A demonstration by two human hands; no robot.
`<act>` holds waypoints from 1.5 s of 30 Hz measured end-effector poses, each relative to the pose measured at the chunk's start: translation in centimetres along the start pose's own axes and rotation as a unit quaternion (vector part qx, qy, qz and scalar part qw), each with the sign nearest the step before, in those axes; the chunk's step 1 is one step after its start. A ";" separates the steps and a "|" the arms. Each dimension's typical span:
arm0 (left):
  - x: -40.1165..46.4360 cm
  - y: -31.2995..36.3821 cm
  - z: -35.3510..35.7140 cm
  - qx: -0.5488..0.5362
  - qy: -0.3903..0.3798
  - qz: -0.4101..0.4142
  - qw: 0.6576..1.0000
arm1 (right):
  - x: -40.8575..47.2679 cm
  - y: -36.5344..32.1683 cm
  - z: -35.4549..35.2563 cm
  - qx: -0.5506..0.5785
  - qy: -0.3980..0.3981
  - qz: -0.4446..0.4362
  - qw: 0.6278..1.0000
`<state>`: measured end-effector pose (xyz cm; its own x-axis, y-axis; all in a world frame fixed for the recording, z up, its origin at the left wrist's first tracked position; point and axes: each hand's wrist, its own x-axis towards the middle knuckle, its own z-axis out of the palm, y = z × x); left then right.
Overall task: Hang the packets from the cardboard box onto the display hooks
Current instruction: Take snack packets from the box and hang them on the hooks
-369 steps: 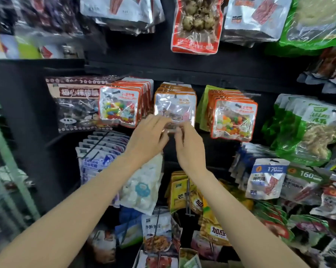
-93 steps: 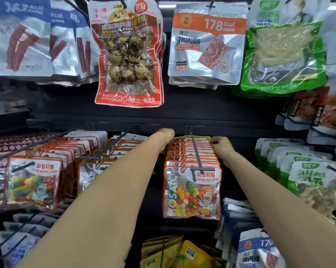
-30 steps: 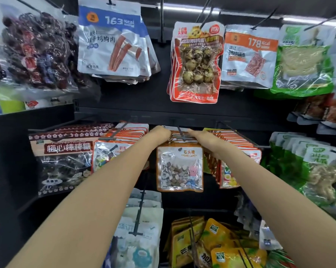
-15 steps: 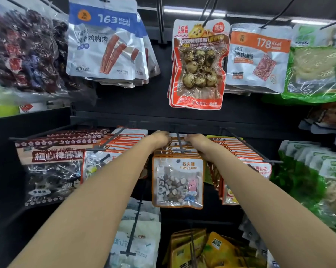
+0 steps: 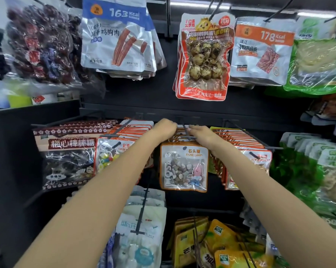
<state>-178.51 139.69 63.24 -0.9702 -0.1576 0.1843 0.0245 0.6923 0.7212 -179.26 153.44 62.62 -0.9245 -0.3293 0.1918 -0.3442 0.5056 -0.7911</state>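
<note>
A row of orange-edged stone candy packets (image 5: 183, 167) hangs on a black display hook (image 5: 185, 130) in the middle of the rack. My left hand (image 5: 163, 128) reaches over the row's left side and my right hand (image 5: 202, 134) over its right side, both far back near the rear packets. Fingers of both hands curl onto the packet tops beside the hook; what exactly they grip is hidden. The cardboard box is out of view.
Jelly bean packets hang on hooks to the left (image 5: 113, 153) and right (image 5: 258, 157) of the row. Plum lollipop bags (image 5: 66, 151) hang far left, green packets (image 5: 329, 167) far right. Quail egg (image 5: 204, 57) and meat snack packets (image 5: 119, 35) hang above, yellow packets (image 5: 211, 242) below.
My view shifted from the jelly bean hook to the stone candy hook. Over the last second both hands stayed at the back of the stone candy row, barely moving.
</note>
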 end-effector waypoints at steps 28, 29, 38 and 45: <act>-3.3 -4.6 4.7 -0.395 0.071 -0.083 0.912 | -3.3 4.1 3.0 0.224 0.101 0.023 0.969; -3.4 -4.7 5.2 -0.398 0.064 -0.083 0.911 | -3.1 4.5 3.3 0.273 0.106 0.026 0.956; -4.9 -4.0 5.0 -0.330 0.115 -0.023 0.937 | -3.6 4.4 4.3 0.266 0.116 0.021 0.957; -7.0 -4.0 4.3 -0.174 0.187 0.093 0.962 | -4.6 3.7 3.6 -0.044 0.243 -0.127 0.961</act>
<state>-172.88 141.07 56.24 -0.7886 -0.3416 0.5114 0.3313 0.4645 0.8212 -175.72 153.91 56.74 -0.7691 -0.0503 0.6371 -0.5609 0.5310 -0.6351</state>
